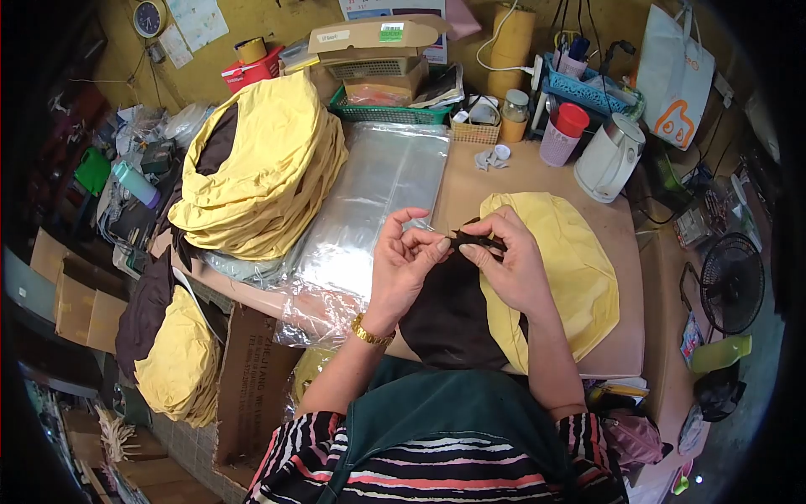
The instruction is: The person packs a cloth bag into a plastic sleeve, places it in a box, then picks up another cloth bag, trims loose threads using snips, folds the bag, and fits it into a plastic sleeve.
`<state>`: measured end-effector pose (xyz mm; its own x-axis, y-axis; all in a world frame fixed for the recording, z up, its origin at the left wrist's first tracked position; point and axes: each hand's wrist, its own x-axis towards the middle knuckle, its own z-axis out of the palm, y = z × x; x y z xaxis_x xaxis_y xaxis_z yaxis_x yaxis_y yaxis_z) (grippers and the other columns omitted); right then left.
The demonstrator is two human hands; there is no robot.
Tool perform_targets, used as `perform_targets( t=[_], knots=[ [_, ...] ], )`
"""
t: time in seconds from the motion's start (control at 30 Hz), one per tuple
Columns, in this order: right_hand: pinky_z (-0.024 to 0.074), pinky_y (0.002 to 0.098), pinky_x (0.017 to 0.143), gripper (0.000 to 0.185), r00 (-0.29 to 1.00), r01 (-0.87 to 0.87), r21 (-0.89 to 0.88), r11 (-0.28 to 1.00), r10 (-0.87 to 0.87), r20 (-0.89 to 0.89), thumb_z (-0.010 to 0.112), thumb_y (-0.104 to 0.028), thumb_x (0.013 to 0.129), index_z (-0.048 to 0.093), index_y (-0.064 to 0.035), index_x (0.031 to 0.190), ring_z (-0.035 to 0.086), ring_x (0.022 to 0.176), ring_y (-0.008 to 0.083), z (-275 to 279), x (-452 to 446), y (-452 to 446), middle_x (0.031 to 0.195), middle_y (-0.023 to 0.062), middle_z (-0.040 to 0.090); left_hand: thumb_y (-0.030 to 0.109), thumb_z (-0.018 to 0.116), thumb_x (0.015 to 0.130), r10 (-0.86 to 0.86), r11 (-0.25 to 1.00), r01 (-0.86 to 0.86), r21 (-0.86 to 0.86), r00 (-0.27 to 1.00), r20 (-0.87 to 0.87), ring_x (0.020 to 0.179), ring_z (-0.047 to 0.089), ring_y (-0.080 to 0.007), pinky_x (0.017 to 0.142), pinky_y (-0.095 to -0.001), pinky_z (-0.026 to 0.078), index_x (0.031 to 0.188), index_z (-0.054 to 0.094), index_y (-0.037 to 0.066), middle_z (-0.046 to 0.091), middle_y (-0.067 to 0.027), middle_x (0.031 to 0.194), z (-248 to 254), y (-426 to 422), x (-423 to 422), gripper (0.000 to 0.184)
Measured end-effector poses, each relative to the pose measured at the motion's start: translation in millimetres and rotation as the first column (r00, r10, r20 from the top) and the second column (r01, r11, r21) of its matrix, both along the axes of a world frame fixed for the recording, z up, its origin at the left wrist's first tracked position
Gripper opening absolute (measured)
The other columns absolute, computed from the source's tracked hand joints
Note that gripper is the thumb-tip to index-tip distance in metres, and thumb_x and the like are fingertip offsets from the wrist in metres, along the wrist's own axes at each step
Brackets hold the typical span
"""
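A yellow and dark brown fabric piece (558, 260) lies on the table in front of me, its dark part (449, 315) toward the left. Both hands meet above it at a gathered dark edge. My right hand (510, 256) pinches this dark cloth between thumb and fingers. The thumb and index finger of my left hand (405, 262) are pressed together right beside the edge; what lies between them is too small to make out. A gold-coloured bracelet (372, 333) circles my left wrist.
Clear plastic bags (378, 185) lie left of my hands, beside a tall stack of yellow and dark fabric pieces (260, 168). Behind stand a white kettle (611, 155), a pink cup (558, 143) and a green basket (390, 113). A cardboard box (252, 386) stands below the table's left edge.
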<state>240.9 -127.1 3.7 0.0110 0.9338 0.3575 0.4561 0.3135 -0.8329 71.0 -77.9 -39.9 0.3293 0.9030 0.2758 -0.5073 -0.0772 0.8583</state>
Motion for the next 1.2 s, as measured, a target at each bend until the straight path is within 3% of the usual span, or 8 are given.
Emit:
perform_targets(
  t=[0.43,0.6,0.7,0.83,0.9,0.93,1.0,1.2],
  knots=[
    [0.0477,0.0301,0.067,0.026,0.994,-0.062,-0.029,0.998,0.059,-0.091,0.073,-0.010,0.080,0.052,-0.0008,0.092,0.055,0.079,0.0149,-7,11,9,0.082,0.0056,0.055,-0.004,0.066,0.085,-0.006,0.997,0.013,0.074,0.996,-0.090,0.086,0.064,-0.0122,0.081,-0.0246,0.052,0.126,0.039,0.002,0.066,-0.0080,0.091,4,-3,0,0.049],
    [0.0380,0.0233,0.057,0.019,0.814,-0.108,0.011,0.994,0.095,-0.572,0.071,-0.009,0.083,0.056,-0.0003,0.092,0.044,0.066,0.0034,-6,-2,13,0.074,-0.0032,0.050,-0.002,0.067,0.085,0.000,0.998,0.002,0.055,0.999,-0.034,0.081,0.064,-0.0105,0.074,-0.0219,0.053,0.121,0.042,0.003,0.066,-0.0047,0.086,7,-3,2,0.044],
    [0.0345,0.0226,0.055,0.017,0.958,-0.206,-0.140,0.969,0.170,-0.231,0.071,-0.012,0.084,0.060,-0.0004,0.079,0.041,0.060,0.0033,-34,13,27,0.066,-0.0055,0.049,0.007,0.066,0.089,0.111,0.994,-0.104,0.046,0.972,-0.205,0.071,0.059,-0.0062,0.064,-0.0181,0.047,0.111,0.052,0.003,0.063,-0.0014,0.082,18,-5,-4,0.026],
    [0.0330,0.0226,0.055,0.024,0.951,-0.065,-0.114,0.991,0.027,-0.307,0.071,-0.016,0.085,0.059,-0.0010,0.071,0.039,0.060,0.0030,-33,18,29,0.063,-0.0064,0.049,0.016,0.064,0.092,0.351,0.937,-0.349,0.036,0.932,-0.091,0.059,0.047,-0.0043,0.055,-0.0171,0.039,0.103,0.060,0.003,0.058,0.0022,0.076,13,31,-34,0.018],
    [0.0328,0.0226,0.054,0.023,0.948,-0.065,-0.102,0.993,0.029,-0.317,0.071,-0.015,0.085,0.058,-0.0013,0.072,0.039,0.060,0.0029,-30,17,29,0.063,-0.0066,0.049,0.023,0.066,0.090,0.417,0.873,-0.270,0.406,0.845,-0.334,0.053,0.036,-0.0063,0.053,-0.0200,0.036,0.109,0.063,0.001,0.054,0.0032,0.069,18,33,-37,0.029],
    [0.0326,0.0225,0.054,0.023,0.945,-0.064,-0.093,0.994,0.031,-0.327,0.071,-0.015,0.085,0.058,-0.0015,0.072,0.039,0.060,0.0027,-29,16,29,0.063,-0.0068,0.049,0.023,0.066,0.090,0.419,0.873,-0.273,0.404,0.844,-0.335,0.053,0.036,-0.0063,0.053,-0.0200,0.036,0.109,0.063,0.001,0.054,0.0032,0.069,20,28,-32,0.029],
    [0.0326,0.0221,0.054,0.022,0.946,-0.058,-0.097,0.994,0.023,-0.324,0.071,-0.015,0.085,0.059,-0.0019,0.072,0.039,0.061,0.0026,-29,15,30,0.064,-0.0070,0.049,0.019,0.071,0.085,0.459,0.784,0.006,0.621,0.667,-0.587,0.054,0.039,-0.0071,0.054,-0.0235,0.039,0.110,0.066,0.002,0.052,0.0011,0.065,24,17,-17,0.031],
    [0.0353,0.0211,0.058,0.020,0.925,0.126,-0.030,0.992,-0.129,-0.356,0.070,-0.013,0.086,0.059,-0.0017,0.074,0.042,0.064,0.0022,-37,39,38,0.068,-0.0070,0.051,0.010,0.075,0.079,0.182,0.937,0.129,0.323,0.610,-0.771,0.064,0.053,-0.0076,0.060,-0.0262,0.044,0.084,0.071,-0.002,0.061,-0.0039,0.069,15,24,-34,0.013]
  ],
)
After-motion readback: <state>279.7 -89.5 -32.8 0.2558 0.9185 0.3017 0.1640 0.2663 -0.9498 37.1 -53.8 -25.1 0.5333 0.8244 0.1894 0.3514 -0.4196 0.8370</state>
